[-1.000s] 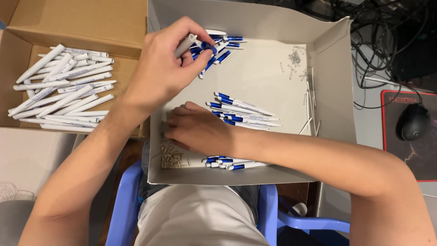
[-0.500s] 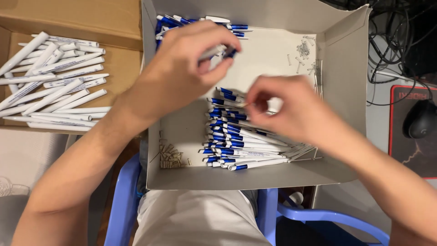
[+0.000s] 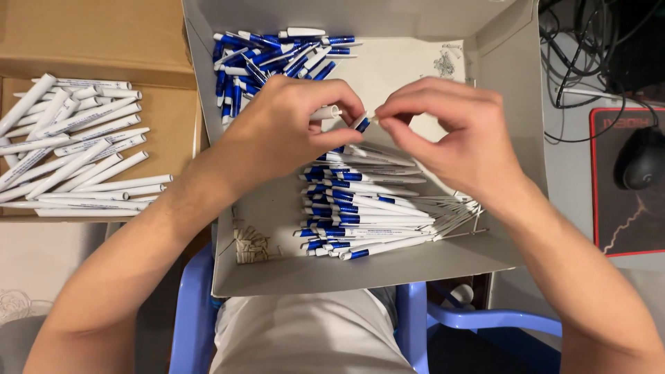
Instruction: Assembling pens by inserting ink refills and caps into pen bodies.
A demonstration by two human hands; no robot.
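Hands meet over the middle of the shallow grey cardboard box (image 3: 499,228). Left hand (image 3: 287,128) pinches a white plastic pen barrel (image 3: 325,113), open end toward 3 o'clock; fingers closed around it, thumb underneath. Right hand (image 3: 450,128) holds a small blue-and-white pen piece (image 3: 363,123) between thumb and forefinger, grip tight, tip touching or just beside the barrel mouth; judged to be the joining step, piece not yet seated.

Progress, judged from how things lie:
- Stack of finished-looking white pens with blue bands (image 3: 367,215) lies at 6 o'clock of the hands, in rows.
- Loose heap of blue and white pen parts (image 3: 277,52) at 12 o'clock in the box, still a fair number.
- Pile of plain white pen barrels (image 3: 69,149) in the brown cardboard box (image 3: 97,41) at 9 o'clock, many left.
- Thin refill-like rods (image 3: 457,215) at 4 o'clock; small springs or similar bits (image 3: 251,244) at 7 o'clock.
Work seems roughly midway, with plenty of parts remaining.

Hard to make out: exact contact between piece and barrel, hidden by fingertips; whether stacked pens are complete; the brown box is cut off at the left edge. Blue plastic chair (image 3: 194,318) shows below the box; black computer mouse (image 3: 641,166) on the bench at 3 o'clock.
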